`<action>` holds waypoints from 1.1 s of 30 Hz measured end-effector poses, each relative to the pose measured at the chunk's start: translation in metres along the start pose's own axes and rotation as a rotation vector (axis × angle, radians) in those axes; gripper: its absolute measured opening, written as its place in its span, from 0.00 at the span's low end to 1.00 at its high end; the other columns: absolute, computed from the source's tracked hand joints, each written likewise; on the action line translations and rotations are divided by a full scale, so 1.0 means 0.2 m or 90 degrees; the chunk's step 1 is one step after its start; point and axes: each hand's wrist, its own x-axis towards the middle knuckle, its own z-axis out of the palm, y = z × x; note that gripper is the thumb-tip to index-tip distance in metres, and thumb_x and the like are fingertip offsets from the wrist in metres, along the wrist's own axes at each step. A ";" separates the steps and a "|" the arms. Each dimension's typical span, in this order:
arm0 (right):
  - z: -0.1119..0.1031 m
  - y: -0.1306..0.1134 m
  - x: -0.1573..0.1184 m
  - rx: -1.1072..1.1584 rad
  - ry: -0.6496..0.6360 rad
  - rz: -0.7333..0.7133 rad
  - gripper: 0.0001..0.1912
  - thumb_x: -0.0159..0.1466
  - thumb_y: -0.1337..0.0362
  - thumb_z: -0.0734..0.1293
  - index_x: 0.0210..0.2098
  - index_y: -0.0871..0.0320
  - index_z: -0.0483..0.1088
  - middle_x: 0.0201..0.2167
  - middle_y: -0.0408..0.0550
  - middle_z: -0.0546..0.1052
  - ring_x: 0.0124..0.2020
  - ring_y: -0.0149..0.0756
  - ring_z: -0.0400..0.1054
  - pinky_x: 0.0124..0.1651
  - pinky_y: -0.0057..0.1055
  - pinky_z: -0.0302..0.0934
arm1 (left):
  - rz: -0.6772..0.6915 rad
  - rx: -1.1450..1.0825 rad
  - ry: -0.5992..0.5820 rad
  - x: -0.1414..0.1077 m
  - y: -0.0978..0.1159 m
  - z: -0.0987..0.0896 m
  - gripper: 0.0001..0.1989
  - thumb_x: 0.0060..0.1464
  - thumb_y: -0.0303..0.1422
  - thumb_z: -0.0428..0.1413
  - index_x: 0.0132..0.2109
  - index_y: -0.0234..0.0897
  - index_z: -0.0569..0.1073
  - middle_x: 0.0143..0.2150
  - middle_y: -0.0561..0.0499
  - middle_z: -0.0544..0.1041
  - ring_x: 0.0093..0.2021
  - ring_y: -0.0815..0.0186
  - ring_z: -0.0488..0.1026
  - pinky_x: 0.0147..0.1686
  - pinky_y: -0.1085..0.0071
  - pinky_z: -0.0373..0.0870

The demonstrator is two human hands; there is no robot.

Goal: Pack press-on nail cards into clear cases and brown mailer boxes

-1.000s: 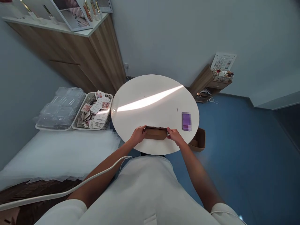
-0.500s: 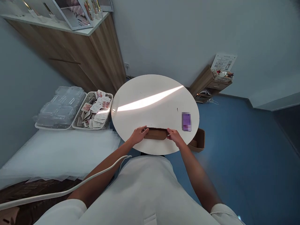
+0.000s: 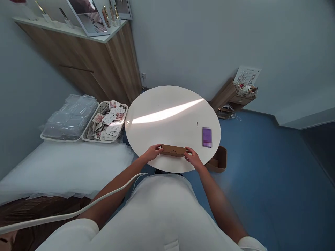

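A long, narrow brown cardboard box (image 3: 173,150) is at the near edge of the round white table (image 3: 167,101), its lid closed. My left hand (image 3: 153,152) grips the left end of the box, fingers at its corner. At the right end, my right hand (image 3: 193,157) holds the box between thumb and fingers. A purple, blurred-out rectangular item (image 3: 206,137) lies on the table to the right, with a small dark mark just above and left of it.
Left of the table are a white basket of printed cards (image 3: 108,122), clear plastic cases (image 3: 70,118) and translucent sheets (image 3: 65,167). An open cardboard box (image 3: 221,158) stands on the floor at the right. A white cable (image 3: 78,212) crosses above my left arm.
The box between my hands has turned from an open-looking shape to a closed one, its front face now showing. The camera view has shifted slightly.
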 end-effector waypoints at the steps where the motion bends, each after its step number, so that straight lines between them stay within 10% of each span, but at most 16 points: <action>1: 0.00 0.01 0.00 0.001 -0.004 -0.002 0.23 0.53 0.56 0.63 0.48 0.49 0.63 0.46 0.48 0.68 0.33 0.32 0.69 0.33 0.30 0.62 | 0.018 0.014 0.001 0.01 -0.02 0.00 0.29 0.48 0.45 0.50 0.56 0.36 0.62 0.42 0.46 0.74 0.35 0.65 0.72 0.33 0.71 0.67; 17: 0.02 0.24 -0.08 0.073 0.093 -0.143 0.19 0.48 0.66 0.64 0.40 0.57 0.62 0.48 0.51 0.67 0.52 0.37 0.60 0.51 0.35 0.59 | 0.166 -0.061 -0.034 -0.03 -0.13 0.21 0.25 0.47 0.29 0.53 0.54 0.36 0.58 0.56 0.42 0.64 0.49 0.62 0.69 0.47 0.64 0.66; 33: -0.02 0.30 -0.01 -0.107 0.145 0.021 0.32 0.53 0.53 0.63 0.54 0.58 0.54 0.49 0.55 0.67 0.46 0.39 0.64 0.47 0.35 0.59 | 0.008 0.156 0.106 0.03 -0.10 0.41 0.36 0.46 0.43 0.54 0.57 0.30 0.53 0.52 0.37 0.64 0.48 0.58 0.66 0.46 0.65 0.63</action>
